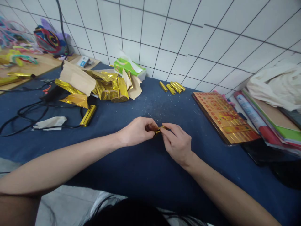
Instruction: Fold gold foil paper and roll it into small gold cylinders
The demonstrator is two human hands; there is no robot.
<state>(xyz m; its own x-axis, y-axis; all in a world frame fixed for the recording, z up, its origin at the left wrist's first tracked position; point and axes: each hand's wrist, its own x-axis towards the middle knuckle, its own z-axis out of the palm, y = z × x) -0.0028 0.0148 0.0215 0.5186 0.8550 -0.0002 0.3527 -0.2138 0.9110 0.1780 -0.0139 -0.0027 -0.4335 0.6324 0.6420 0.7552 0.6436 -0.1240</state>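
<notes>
Between my two hands, over the dark blue cloth [145,163], is a small roll of gold foil paper [158,131]. My left hand [142,130] pinches its left end with thumb and fingers. On the other end, the fingers of my right hand [177,141] are closed. Most of the roll is hidden by my fingertips. Beyond my hands lie several finished-looking gold rolls [176,87] near the wall. A heap of crumpled gold foil paper [113,86] lies to the left, and a thicker gold roll [88,116] sits nearer my left forearm.
A stack of printed gold-and-red sheets [225,117] lies at right, beside books [279,116] and a white cloth bag [277,83]. Black cables [25,114] and a torn paper scrap [50,123] are at left. A green tissue pack [129,66] stands against the tiled wall [155,34].
</notes>
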